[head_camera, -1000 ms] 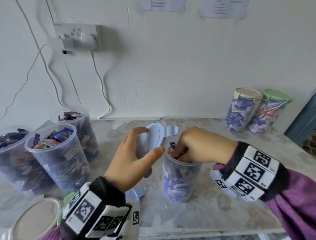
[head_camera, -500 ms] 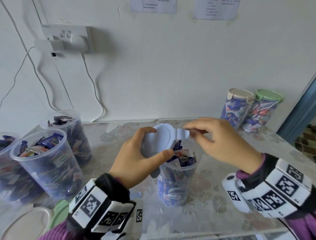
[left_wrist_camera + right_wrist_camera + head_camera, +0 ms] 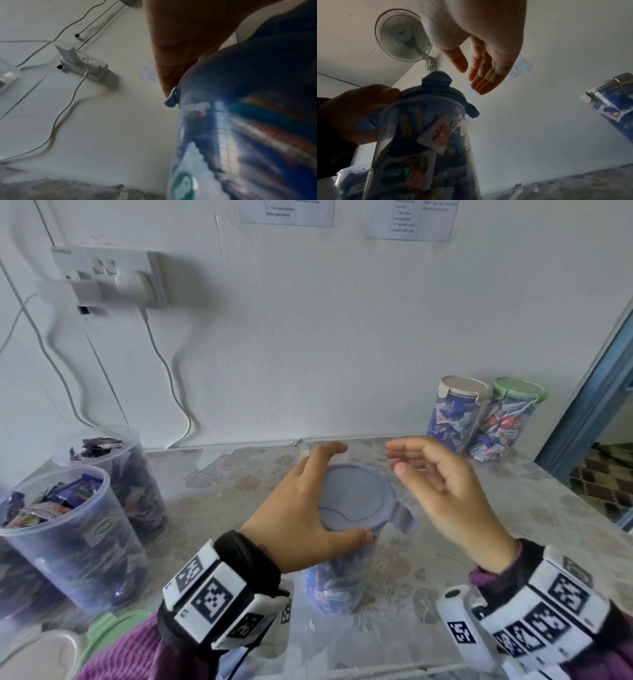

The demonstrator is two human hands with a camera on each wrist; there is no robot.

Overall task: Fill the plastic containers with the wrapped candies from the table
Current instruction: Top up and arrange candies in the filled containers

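Observation:
A tall clear plastic container (image 3: pixel 335 587) packed with blue wrapped candies stands mid-table on the floral tablecloth (image 3: pixel 513 508). A pale blue lid (image 3: pixel 356 501) lies flat on its mouth, one clip tab sticking out to the right. My left hand (image 3: pixel 352 492) grips the lid, thumb at the near rim and fingers curled over the far rim. My right hand (image 3: pixel 397 457) hovers just right of the lid, fingers relaxed, holding nothing. The left wrist view shows the container (image 3: pixel 240 135) close up. The right wrist view shows the lid (image 3: pixel 436 92) and my empty right hand (image 3: pixel 471 73) above it.
Two wide open tubs of candies (image 3: pixel 68 525) (image 3: pixel 120 467) stand at the left. Two lidded, filled jars (image 3: pixel 455 412) (image 3: pixel 503 419) sit against the wall at the back right. A green lid (image 3: pixel 113 631) and a beige lid (image 3: pixel 37 655) lie at the near left. Wall socket cables (image 3: pixel 171 392) hang behind.
My right hand came out of the container, briefly pinched the lid's tab, then let go and drew right. My left hand lowered the tilted lid flat onto the container.

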